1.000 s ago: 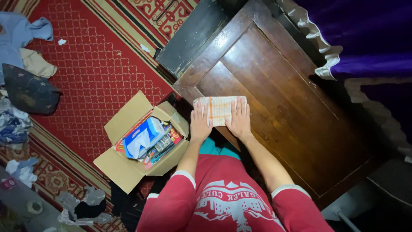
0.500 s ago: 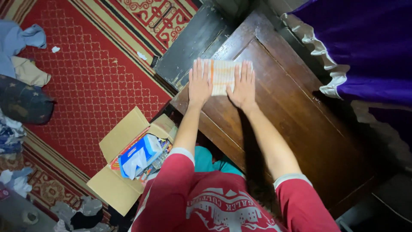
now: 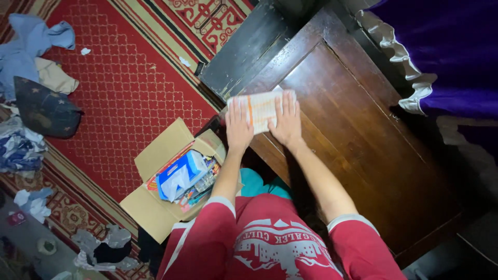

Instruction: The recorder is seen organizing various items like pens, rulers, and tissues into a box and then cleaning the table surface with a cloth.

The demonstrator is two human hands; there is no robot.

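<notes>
Folded white cloth with orange stripes (image 3: 262,108) lies under both palms on dark wooden tabletop (image 3: 358,129), long axis spanning hand to hand. Left hand (image 3: 239,127) and right hand (image 3: 286,121) flat, fingers extended, pressing opposite ends; equally near.

- Dark wood table (image 3: 353,129), panelled top, worn at the near-left corner.
- Only thing on it: folded checked cloth (image 3: 262,108) with an orange stripe, at the near-left edge, both hands flat on it: left hand (image 3: 239,127), right hand (image 3: 285,120).
- Floor: red patterned carpet (image 3: 119,88).
- On carpet: open cardboard box (image 3: 174,179) just left of the table, full of small items.
- Clothes pile (image 3: 33,98) along the far-left edge, well apart from box.
- Paper scraps (image 3: 85,51) scattered on carpet.
</notes>
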